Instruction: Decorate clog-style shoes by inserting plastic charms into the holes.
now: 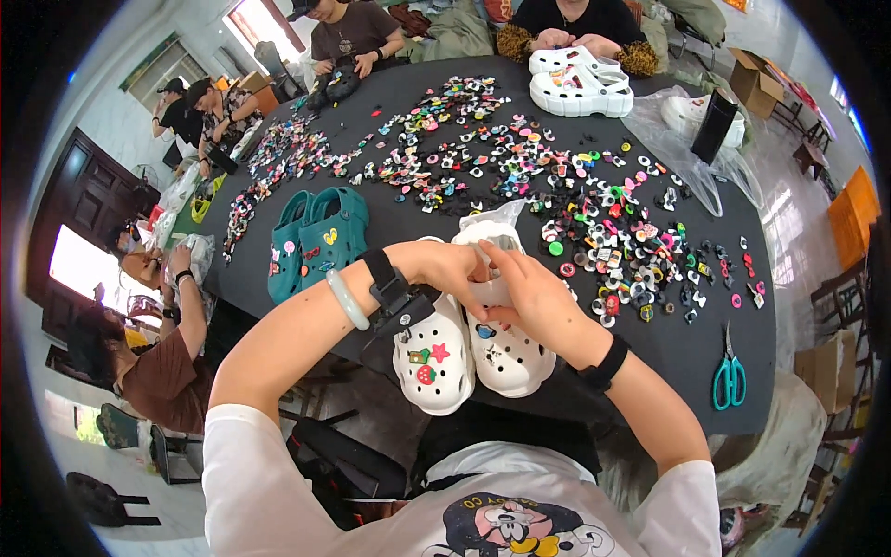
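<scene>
Two white clogs with holes lie side by side at the near edge of the black table [705, 357]. The left clog [432, 357] carries a star, a strawberry and another small charm. My left hand [455, 269] grips the heel end of the right clog [506, 353]. Over the same clog, my right hand [531, 290] has its fingers pinched at the upper, next to a small blue charm [484, 330]. A clear plastic wrapper [497, 221] sticks up behind the clogs. What the right fingers pinch is hidden.
A teal clog pair [316, 239] with charms lies to the left. Several colourful charms [594, 213] are scattered across the table. Teal scissors [729, 376] lie at the right near edge. Another white pair [580, 84] sits far across. Other people sit around the table.
</scene>
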A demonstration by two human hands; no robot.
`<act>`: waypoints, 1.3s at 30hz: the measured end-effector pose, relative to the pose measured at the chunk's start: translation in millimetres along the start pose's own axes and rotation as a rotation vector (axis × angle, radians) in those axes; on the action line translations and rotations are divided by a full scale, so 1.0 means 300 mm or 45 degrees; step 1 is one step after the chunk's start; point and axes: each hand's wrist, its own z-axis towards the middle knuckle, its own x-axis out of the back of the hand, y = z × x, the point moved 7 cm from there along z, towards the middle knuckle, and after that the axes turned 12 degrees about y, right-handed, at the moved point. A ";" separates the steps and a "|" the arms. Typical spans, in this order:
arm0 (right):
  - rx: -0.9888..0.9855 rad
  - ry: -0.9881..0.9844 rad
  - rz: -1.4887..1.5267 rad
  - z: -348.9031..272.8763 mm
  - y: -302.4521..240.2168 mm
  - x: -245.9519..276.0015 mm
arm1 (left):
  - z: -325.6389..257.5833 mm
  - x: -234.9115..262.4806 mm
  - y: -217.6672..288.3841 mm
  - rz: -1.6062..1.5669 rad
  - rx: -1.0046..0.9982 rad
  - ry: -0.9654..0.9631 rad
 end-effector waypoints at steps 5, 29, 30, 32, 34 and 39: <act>-0.298 -0.025 0.402 -0.064 0.004 0.109 | -0.015 -0.015 0.001 -0.428 0.030 -0.026; -0.928 0.769 0.488 -0.686 0.325 0.238 | 0.012 -0.027 -0.022 -0.191 0.037 0.193; -0.913 0.735 0.438 -0.676 0.314 0.237 | 0.011 -0.028 -0.031 -0.163 0.051 0.204; -0.918 0.732 0.425 -0.673 0.307 0.236 | 0.012 -0.034 -0.040 -0.140 0.063 0.220; -0.909 0.726 0.422 -0.669 0.306 0.235 | 0.020 -0.034 -0.033 -0.047 0.040 0.260; -0.866 0.728 0.391 -0.672 0.297 0.234 | 0.024 -0.023 -0.017 -0.052 0.026 0.277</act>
